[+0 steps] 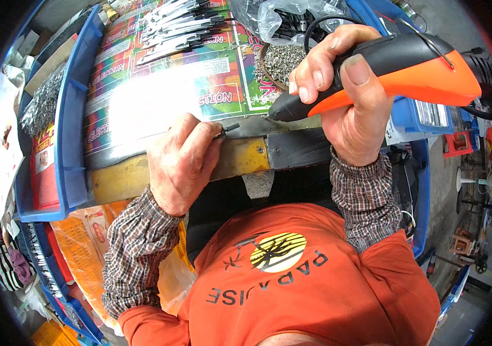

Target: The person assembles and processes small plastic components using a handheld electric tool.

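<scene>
Fingers (pixel 204 136) of the left hand (pixel 178 158) pinch a small dark part (pixel 231 127), seemingly light and stiff, at the near edge of the desk (pixel 235 157); the right hand (pixel 362 118) wraps a power driver (pixel 421 74), likely hefty, best held around its body.

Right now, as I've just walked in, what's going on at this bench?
A person is working at the bench with both bare hands. The left hand pinches a small dark part near the front edge. The right hand grips an orange-and-black handheld tool, its tip pointing toward that part but apart from it. Beyond lie a heap of tiny metal pieces and a pile of slim metal parts.
</scene>
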`<control>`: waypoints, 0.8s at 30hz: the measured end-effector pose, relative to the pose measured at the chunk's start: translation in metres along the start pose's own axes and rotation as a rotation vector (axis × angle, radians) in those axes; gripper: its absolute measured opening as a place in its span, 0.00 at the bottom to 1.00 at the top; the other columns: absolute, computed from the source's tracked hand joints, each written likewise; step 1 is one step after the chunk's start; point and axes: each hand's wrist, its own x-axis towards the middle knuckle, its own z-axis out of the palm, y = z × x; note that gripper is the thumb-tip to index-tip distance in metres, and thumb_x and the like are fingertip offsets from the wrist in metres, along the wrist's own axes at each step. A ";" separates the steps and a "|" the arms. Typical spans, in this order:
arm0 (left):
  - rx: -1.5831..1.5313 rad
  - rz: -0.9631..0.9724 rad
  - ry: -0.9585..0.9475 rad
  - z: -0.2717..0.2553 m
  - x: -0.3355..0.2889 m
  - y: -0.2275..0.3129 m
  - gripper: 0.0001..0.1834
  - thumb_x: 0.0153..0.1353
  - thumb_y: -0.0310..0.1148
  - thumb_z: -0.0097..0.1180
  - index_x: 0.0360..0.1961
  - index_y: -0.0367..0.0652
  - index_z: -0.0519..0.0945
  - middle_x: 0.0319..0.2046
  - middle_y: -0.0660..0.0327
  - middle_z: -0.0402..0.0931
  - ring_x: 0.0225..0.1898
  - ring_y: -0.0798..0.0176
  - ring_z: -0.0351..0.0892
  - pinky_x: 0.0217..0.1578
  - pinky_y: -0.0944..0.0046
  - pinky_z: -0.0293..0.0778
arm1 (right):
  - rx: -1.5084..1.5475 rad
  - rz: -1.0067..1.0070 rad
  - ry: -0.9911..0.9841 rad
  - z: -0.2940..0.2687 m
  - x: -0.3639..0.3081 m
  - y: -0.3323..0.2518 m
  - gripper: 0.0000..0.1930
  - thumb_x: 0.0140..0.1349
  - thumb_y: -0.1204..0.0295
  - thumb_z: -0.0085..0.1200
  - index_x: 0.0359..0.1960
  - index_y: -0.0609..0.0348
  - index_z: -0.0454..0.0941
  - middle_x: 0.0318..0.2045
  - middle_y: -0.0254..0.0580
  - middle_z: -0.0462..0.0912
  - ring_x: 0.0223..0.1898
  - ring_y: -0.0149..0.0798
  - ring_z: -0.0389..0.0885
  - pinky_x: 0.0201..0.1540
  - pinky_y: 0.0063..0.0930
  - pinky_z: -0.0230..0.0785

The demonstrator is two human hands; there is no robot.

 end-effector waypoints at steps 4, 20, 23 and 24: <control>0.066 0.056 0.022 0.007 -0.001 0.004 0.11 0.40 0.23 0.58 0.29 0.43 0.74 0.22 0.61 0.66 0.21 0.59 0.70 0.21 0.63 0.67 | 0.057 0.016 0.024 -0.001 -0.001 0.001 0.13 0.58 0.62 0.49 0.37 0.57 0.65 0.21 0.36 0.68 0.21 0.33 0.69 0.31 0.32 0.65; 0.092 0.213 0.129 0.020 -0.007 0.014 0.13 0.39 0.20 0.62 0.30 0.39 0.75 0.23 0.60 0.72 0.23 0.61 0.74 0.22 0.65 0.70 | 0.266 -0.062 -0.192 -0.012 0.005 -0.010 0.26 0.57 0.45 0.46 0.42 0.56 0.66 0.24 0.32 0.69 0.23 0.30 0.71 0.31 0.31 0.64; 0.083 0.208 0.113 0.018 -0.008 0.016 0.13 0.40 0.20 0.62 0.30 0.39 0.75 0.24 0.59 0.73 0.24 0.60 0.75 0.23 0.65 0.70 | 0.334 -0.056 -0.208 -0.010 0.004 -0.009 0.26 0.57 0.45 0.46 0.43 0.55 0.66 0.24 0.31 0.69 0.24 0.30 0.71 0.31 0.30 0.64; 0.085 0.204 0.114 0.018 -0.008 0.017 0.13 0.40 0.20 0.62 0.30 0.39 0.75 0.24 0.59 0.73 0.24 0.60 0.75 0.23 0.65 0.70 | 0.336 -0.053 -0.210 -0.010 0.005 -0.010 0.26 0.57 0.45 0.46 0.43 0.55 0.66 0.24 0.31 0.69 0.24 0.30 0.71 0.31 0.30 0.64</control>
